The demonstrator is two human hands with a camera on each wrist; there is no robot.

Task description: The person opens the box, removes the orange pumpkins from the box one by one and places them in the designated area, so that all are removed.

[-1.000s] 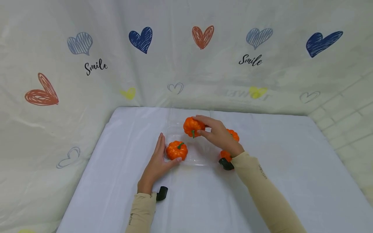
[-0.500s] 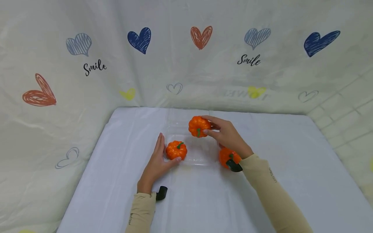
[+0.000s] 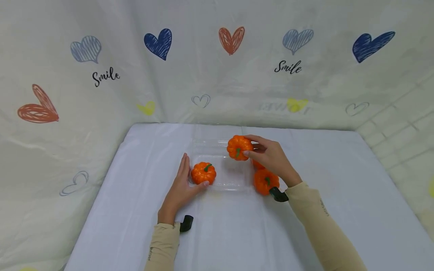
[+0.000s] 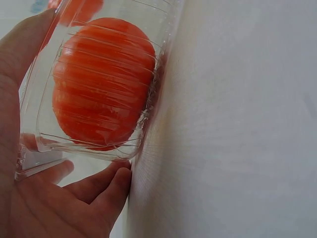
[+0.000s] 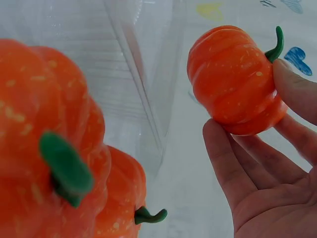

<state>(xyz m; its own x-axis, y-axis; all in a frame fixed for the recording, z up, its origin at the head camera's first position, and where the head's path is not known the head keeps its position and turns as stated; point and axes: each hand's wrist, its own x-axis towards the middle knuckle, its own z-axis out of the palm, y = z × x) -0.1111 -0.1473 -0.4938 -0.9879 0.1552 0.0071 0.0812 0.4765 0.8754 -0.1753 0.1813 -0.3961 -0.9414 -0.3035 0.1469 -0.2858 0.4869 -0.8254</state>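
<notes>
We start with the small orange pumpkin (image 3: 239, 147) that our right hand (image 3: 271, 160) holds above the far right part of the clear plastic tray (image 3: 230, 177); the fingers and thumb curl round its ribbed sides, and the wrist view shows the fingertips (image 5: 292, 94) pressing beside the green stem, so it hangs tilted, stem turned toward us. A second pumpkin (image 3: 203, 172) sits inside the tray at its near left corner, upright with its stem up. Our left hand (image 3: 181, 188) lies flat and open along the tray's left wall, fingers straight, thumb at the near corner, gripping nothing; we judge that it braces the light tray so it does not slide. Through the wrist view that pumpkin shows pressed close behind the ridged clear wall (image 4: 94, 144). Just beside the tray on the right, two more pumpkins wait on the white tabletop (image 3: 339, 188): one in plain view (image 3: 265, 181), another (image 3: 257, 164) mostly hidden behind our right hand. A heart-printed sheet (image 3: 162, 43) hangs behind.
</notes>
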